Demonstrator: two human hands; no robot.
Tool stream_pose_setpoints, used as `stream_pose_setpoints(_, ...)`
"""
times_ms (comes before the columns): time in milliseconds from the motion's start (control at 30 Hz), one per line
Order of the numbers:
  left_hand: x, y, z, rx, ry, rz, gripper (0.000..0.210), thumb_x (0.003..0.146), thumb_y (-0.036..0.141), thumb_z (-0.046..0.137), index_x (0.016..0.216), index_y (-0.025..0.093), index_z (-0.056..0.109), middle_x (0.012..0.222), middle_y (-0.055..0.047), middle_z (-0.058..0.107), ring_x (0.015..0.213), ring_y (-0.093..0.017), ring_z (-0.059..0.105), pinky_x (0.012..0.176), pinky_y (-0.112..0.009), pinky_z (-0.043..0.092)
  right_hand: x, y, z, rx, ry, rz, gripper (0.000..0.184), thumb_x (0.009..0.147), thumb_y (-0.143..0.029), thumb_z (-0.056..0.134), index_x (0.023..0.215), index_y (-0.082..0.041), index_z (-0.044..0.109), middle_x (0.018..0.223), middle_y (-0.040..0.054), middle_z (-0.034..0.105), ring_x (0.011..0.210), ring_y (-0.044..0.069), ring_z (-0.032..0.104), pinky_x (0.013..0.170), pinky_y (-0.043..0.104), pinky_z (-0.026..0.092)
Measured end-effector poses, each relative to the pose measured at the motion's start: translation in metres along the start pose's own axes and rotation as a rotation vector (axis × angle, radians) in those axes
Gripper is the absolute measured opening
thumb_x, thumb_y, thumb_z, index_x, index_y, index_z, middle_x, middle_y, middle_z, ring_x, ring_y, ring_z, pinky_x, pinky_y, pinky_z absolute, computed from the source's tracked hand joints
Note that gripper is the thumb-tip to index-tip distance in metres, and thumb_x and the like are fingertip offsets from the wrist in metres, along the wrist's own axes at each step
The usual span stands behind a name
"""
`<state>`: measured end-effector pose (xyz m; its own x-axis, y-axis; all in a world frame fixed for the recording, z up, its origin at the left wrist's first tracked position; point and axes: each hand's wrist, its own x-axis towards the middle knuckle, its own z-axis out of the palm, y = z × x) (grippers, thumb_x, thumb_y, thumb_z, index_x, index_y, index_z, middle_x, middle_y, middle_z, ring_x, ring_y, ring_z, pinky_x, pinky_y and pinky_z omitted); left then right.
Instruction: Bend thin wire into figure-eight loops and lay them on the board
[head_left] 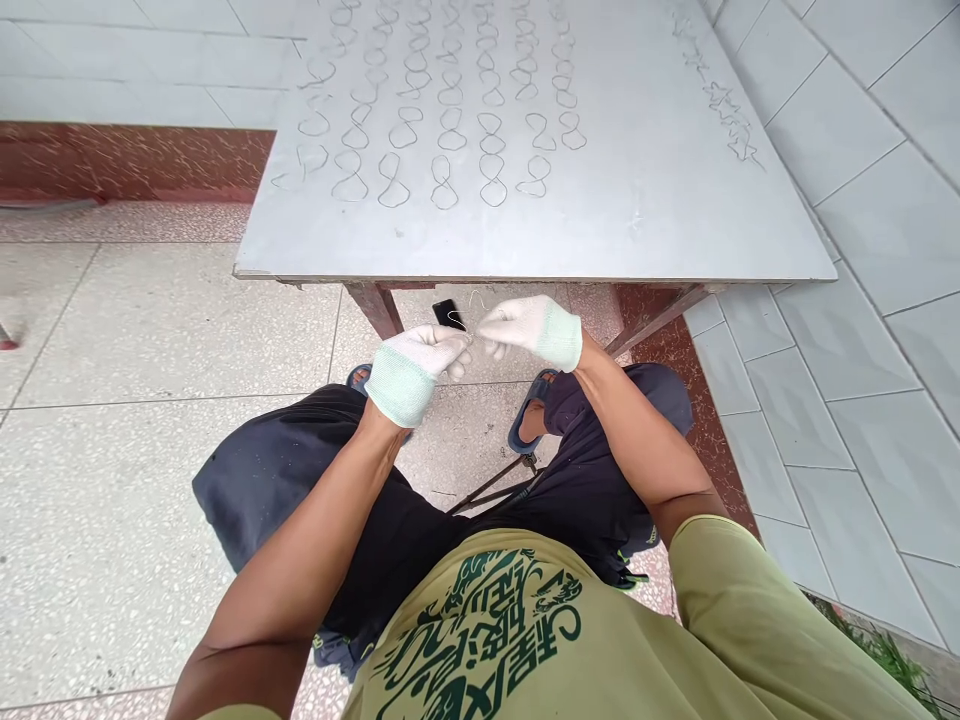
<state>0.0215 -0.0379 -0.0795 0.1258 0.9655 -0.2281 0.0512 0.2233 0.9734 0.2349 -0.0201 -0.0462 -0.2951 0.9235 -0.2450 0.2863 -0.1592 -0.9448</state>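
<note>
Just off the table's front edge, my two gloved hands meet. My left hand (421, 360), in a white glove with a pale green cuff, pinches a thin light-coloured wire (473, 296) between thumb and fingers. Gripping the same wire from the other side is my right hand (521, 325), gloved alike, its fingertips almost touching the left ones. Curved bits of wire stick up above both hands; the part between the fingertips is hidden. On the white tabletop (637, 235) lie rows of wire bent into figure-eight shapes (492, 178), several in each column.
Star-like bent wire shapes (724, 110) lie along the table's right side. A flat black object (445, 312) shows below the table edge, behind my hands. A tiled wall (840, 330) closes off the right. A table leg (375, 308) stands ahead of my left hand.
</note>
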Motion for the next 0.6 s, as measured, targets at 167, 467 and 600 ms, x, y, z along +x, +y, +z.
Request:
stream_pose_setpoints(167,0.003,-0.010,-0.005,-0.030,0.001,0.013,0.024,0.073,0.041,0.084,0.078,0.018,0.076,0.069,-0.004,0.075,0.054,-0.012,0.062,0.054,-0.026,0.047,-0.002,0.004,0.006,0.084,-0.046,-0.016,0.019,0.096,-0.028,0.091,0.083,-0.021,0.081,0.074,0.0001,0.082,0.068,0.013,0.074,0.071,0.025,0.064)
stream_pose_setpoints(467,0.001,-0.012,-0.004,0.027,0.068,0.045,0.018,0.079,0.037,0.080,0.080,0.019,0.075,0.074,-0.006,0.079,0.060,-0.015,0.065,0.058,-0.027,0.050,0.006,0.016,0.016,0.174,0.015,0.023,0.027,0.095,-0.032,0.096,0.079,-0.022,0.078,0.066,-0.0002,0.078,0.061,0.015,0.069,0.062,0.029,0.062)
stream_pose_setpoints(600,0.005,-0.018,-0.007,0.034,0.018,0.047,0.018,0.083,0.036,0.078,0.077,0.019,0.077,0.068,-0.005,0.075,0.059,-0.014,0.063,0.057,-0.026,0.046,0.009,0.018,0.016,0.130,-0.070,0.082,0.026,0.102,-0.032,0.091,0.082,-0.021,0.079,0.069,0.0006,0.079,0.065,0.015,0.071,0.064,0.028,0.063)
